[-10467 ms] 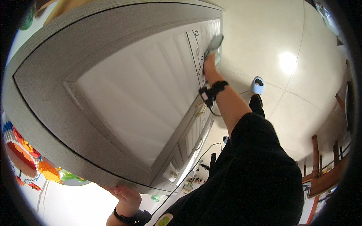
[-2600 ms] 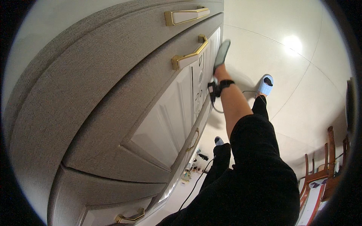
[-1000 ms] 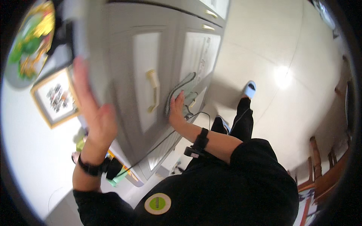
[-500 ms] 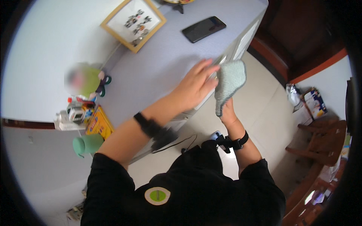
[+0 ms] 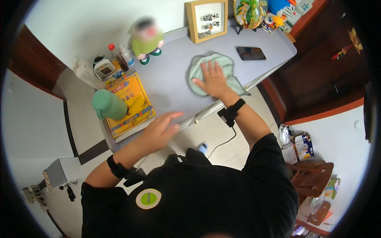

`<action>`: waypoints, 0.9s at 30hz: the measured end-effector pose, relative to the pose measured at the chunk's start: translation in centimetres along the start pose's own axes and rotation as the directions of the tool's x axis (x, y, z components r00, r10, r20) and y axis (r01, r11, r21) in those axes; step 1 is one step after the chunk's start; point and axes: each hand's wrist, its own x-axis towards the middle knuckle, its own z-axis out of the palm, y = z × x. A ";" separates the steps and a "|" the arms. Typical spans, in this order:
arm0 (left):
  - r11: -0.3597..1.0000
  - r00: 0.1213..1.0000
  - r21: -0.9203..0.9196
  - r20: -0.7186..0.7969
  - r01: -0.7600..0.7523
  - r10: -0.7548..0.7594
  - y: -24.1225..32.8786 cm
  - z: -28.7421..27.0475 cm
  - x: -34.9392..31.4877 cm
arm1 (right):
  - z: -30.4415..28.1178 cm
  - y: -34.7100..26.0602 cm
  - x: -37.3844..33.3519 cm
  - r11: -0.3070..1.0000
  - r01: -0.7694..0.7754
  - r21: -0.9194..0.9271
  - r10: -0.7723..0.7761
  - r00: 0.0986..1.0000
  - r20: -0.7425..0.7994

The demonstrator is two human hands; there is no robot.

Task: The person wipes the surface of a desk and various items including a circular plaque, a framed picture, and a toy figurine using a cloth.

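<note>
My right hand (image 5: 214, 80) lies flat with spread fingers on a pale green cloth (image 5: 229, 62). Under that palm, the cloth is spread over the light grey top of the cabinet (image 5: 170, 75), one corner reaching past the front edge. My left hand (image 5: 160, 133) is empty, its fingers apart, in front of the cabinet's near edge. Closest to it on the left is a yellow box (image 5: 137, 93), with a green lidded cup (image 5: 111, 105) standing at its left side. Beyond the cloth, to the right, a black phone (image 5: 251, 53) rests on the top.
Along the wall stand a green-clothed doll (image 5: 145, 45), a wooden picture frame (image 5: 189, 22) and a round ornament (image 5: 251, 12) on a stand. Bottles (image 5: 126, 54) and a small white device with a display (image 5: 104, 70) crowd the left end. A wooden chair (image 5: 311, 178) is at the right.
The cloth, held up in my right hand beside the cabinet before, now lies on its top under that hand. My left hand has moved away, left and nearer to me. The view has turned.
</note>
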 end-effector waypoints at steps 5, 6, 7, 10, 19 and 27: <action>0.998 0.991 0.001 -0.113 0.068 -0.068 -0.5 -0.4 0.0 | -0.5 -4.9 -2.7 0.829 0.520 0.206 -0.519 0.852 -0.059; 0.996 0.988 0.014 -0.132 0.085 -0.083 -0.3 -0.5 0.0 | -0.4 -4.6 -2.2 0.833 0.504 0.229 -0.511 0.859 -0.036; 0.994 0.984 0.029 -0.147 0.102 -0.097 0.0 -0.8 0.4 | -0.2 -3.9 -1.1 0.837 0.485 0.253 -0.498 0.867 -0.015; 0.993 0.959 0.063 -0.271 0.096 -0.075 -0.6 -1.0 2.1 | 0.4 -2.2 4.8 0.901 0.368 0.231 -0.391 0.918 0.062; 0.975 0.724 0.083 -0.684 0.207 -0.095 -2.6 -0.5 5.3 | 0.4 -4.7 12.5 0.964 0.197 0.176 -0.216 0.972 0.093; 0.890 0.449 0.319 -0.881 0.327 0.150 -4.7 -4.1 9.8 | -0.4 -3.8 1.2 0.489 0.853 0.182 -0.869 0.494 0.017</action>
